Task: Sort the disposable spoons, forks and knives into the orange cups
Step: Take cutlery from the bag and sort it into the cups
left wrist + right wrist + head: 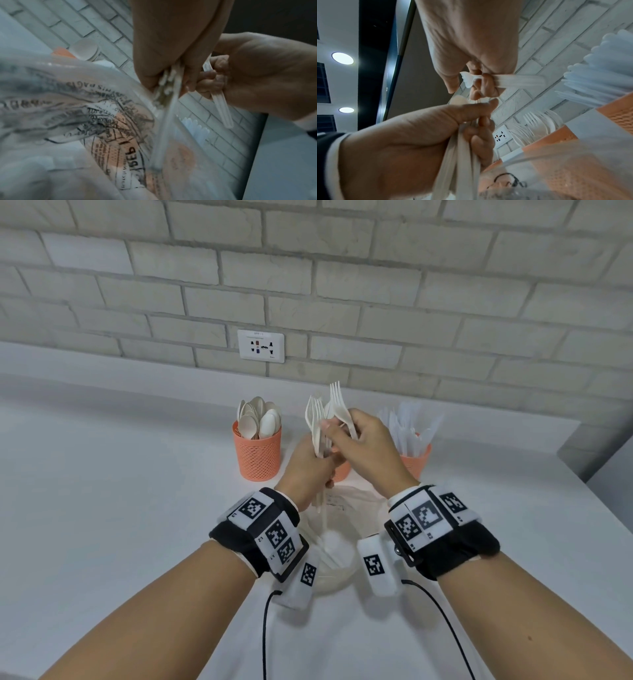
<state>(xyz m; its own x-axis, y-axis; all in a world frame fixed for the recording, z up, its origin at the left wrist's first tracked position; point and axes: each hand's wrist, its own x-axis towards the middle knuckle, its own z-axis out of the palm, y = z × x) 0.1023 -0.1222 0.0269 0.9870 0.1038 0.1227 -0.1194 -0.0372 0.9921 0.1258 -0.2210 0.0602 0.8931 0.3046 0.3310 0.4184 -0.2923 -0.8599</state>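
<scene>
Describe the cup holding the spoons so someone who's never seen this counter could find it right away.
Start at the wall socket in the brick wall, then drop straight down to the white counter. The orange mesh cup of spoons stands there, left of both hands. Unlike the knife cup to the right, it shows rounded spoon bowls on top.

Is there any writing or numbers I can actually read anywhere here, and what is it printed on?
Plastic bag: black print seen mirrored through the film; too blurred and warped to read.
Wall socket: small label on top and tiny mark at the corner; too small to read.
Wrist bands: square black-and-white code patterns with tiny characters beside them; unreadable.
</scene>
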